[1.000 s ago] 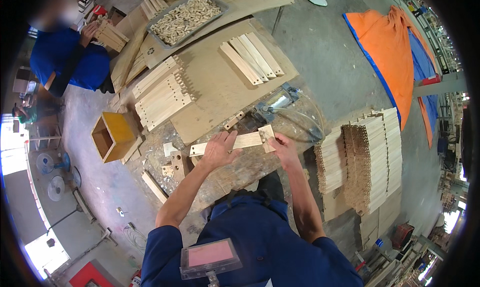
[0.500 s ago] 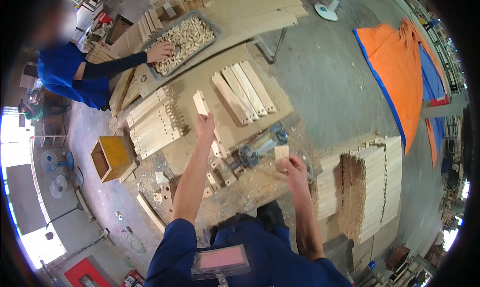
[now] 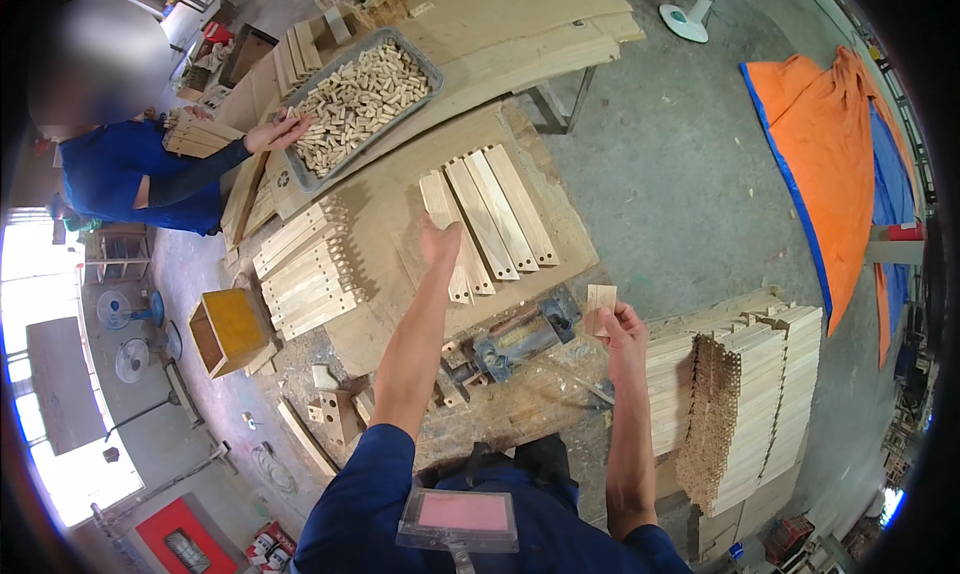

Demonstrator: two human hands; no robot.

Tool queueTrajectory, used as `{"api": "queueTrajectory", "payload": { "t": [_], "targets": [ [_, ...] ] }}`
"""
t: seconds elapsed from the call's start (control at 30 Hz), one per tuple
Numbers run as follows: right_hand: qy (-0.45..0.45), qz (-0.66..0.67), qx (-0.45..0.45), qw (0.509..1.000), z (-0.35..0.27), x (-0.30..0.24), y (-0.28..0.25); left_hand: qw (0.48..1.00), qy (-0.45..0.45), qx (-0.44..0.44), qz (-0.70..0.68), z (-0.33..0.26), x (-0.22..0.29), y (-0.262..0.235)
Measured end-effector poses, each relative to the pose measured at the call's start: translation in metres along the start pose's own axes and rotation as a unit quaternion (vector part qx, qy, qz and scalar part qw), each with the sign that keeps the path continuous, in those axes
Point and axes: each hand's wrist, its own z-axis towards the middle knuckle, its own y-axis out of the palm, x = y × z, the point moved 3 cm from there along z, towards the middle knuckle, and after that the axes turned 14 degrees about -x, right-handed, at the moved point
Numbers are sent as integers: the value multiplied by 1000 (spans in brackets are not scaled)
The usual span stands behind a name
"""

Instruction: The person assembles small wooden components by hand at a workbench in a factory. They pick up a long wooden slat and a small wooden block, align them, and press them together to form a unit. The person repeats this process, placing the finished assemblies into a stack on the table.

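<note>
- Left hand [image 3: 441,242]: closed on a slat [image 3: 432,192]; other slats [image 3: 502,214] at its 2 o'clock.
- Right hand [image 3: 624,329], at left's 4 o'clock: pinching a wooden piece [image 3: 601,300].

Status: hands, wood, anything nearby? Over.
Left hand on leftmost slat of central row. Right hand holding small wooden piece. Blue-grey tool left of right hand.

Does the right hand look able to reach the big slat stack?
Probably yes: nothing visible blocks the right hand from the slat stack beside it, though that hand holds a small wooden piece.
</note>
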Motion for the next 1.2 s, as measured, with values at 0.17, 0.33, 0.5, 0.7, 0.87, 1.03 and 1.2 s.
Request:
{"api": "queueTrajectory", "payload": {
  "t": [0.17,0.33,0.5,0.7,0.87,1.03,1.2],
  "targets": [
    [11,-75,-45,996,48,-4,10,976,3,164,144,-1,-27,-29],
    [-32,-269,-79,959,150,0,27,959,8,189,210,4,-41,-19],
    [37,-493,-191,848,207,27,76,974,21,123,187,4,-48,-32],
    [-206,-460,-31,863,190,19,21,926,212,190,249,-48,-56,-97],
    [-28,-266,-91,959,87,8,15,879,53,246,405,-124,-144,-241],
    [5,-297,-4,955,-8,16,-12,883,148,144,422,-119,-163,-264],
    [-33,-216,37,975,-94,36,-3,829,172,82,526,-123,-169,-283]
  ]
}}
